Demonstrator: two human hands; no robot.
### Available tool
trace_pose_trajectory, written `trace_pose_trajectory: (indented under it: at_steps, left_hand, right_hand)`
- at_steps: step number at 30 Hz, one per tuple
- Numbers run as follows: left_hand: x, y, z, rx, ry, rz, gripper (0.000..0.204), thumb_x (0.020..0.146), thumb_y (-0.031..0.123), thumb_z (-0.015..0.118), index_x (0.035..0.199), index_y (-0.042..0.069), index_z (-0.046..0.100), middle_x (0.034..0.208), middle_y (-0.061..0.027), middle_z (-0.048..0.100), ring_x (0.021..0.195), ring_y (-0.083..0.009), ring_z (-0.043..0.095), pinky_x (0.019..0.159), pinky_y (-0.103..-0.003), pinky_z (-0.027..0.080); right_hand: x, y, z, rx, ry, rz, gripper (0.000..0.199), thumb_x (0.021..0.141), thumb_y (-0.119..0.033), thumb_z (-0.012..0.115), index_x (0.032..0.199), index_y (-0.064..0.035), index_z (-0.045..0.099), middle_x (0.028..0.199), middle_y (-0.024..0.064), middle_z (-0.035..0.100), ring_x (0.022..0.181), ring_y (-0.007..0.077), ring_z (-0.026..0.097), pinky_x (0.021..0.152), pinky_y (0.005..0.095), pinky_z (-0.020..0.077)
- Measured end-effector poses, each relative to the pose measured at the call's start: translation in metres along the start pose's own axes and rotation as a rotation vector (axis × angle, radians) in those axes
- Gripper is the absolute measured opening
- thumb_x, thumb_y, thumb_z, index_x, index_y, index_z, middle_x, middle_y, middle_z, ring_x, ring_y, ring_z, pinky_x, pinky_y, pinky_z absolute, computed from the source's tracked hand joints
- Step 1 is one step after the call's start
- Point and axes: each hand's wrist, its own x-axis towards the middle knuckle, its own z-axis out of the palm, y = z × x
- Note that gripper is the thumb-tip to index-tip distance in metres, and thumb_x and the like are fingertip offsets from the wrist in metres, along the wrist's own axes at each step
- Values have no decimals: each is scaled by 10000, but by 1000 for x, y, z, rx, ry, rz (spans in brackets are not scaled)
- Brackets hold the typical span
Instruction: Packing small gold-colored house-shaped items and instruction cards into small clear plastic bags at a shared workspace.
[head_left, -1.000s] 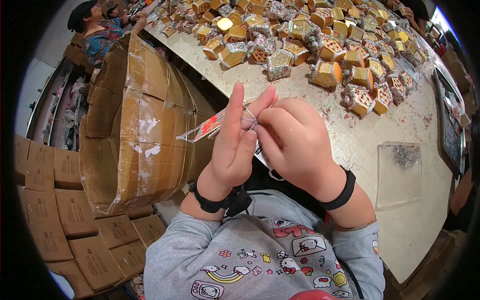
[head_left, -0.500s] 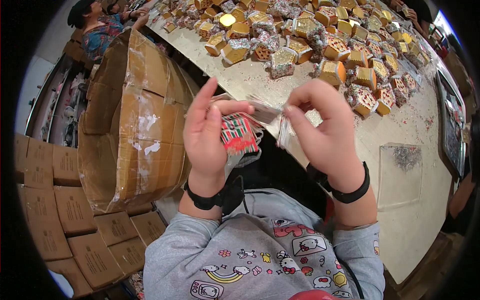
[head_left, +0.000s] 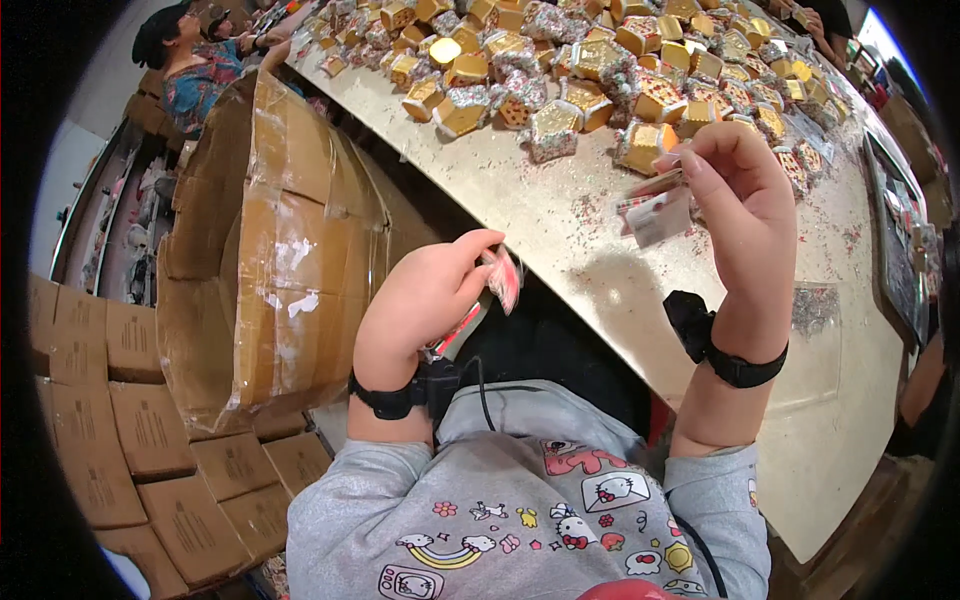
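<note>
2 hands (head_left: 748, 205) now farther apart (each holding cards (head_left: 662, 222)).

The one view is an upright fisheye from the left of two cameras side by side on the person's head. It looks steeply down and ahead: the grey printed short-sleeved top (head_left: 540, 500) close below, the bare left-hand grip (head_left: 415, 292) and bare right-hand grip (head_left: 742, 195) farther out, the pale flat surface (head_left: 640, 320) beyond, its far right perhaps too warped to judge
</note>
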Motion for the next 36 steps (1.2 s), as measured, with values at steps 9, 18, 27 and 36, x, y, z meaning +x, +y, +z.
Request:
trace_pose_trajectory:
  at_steps: [9, 18, 27, 36]
  left_hand:
    - [-10, 10, -4, -1051, 0, -87, 278, 847, 7, 508, 1124, -12, 496, 701, 16, 548, 578, -26, 468, 536, -162, 374]
    - [-6, -22, 4, -1259, 225, 26, 251, 871, 52, 477, 1114, -10, 471, 775, -82, 602, 529, -54, 489, 496, -149, 401]
    - [0, -30, 7, -1417, 271, 162, 383, 848, 150, 478, 1203, 17, 423, 1116, -152, 530, 674, -139, 536, 639, -269, 460]
    - [-4, -25, 2, -1317, 289, 149, 735, 687, 84, 669, 1309, 46, 280, 1183, -132, 419, 743, -160, 520, 674, -283, 450]
  right_hand:
    - [3, 2, -8, -247, 119, -81, 44, 782, -28, 545, 793, 1, 513, 657, 9, 527, 602, 54, 498, 535, 213, 405]
    - [3, 16, -28, -964, -290, 42, 126, 774, -101, 479, 804, -15, 565, 716, 190, 568, 703, 352, 558, 632, 420, 442]
    - [7, 29, -43, -1113, -164, 82, 128, 745, -83, 485, 815, -11, 564, 769, 186, 579, 753, 366, 553, 664, 428, 442]
    - [12, 12, -31, -834, -243, 16, 116, 761, -82, 501, 812, 19, 529, 750, 199, 564, 736, 360, 548, 649, 389, 440]
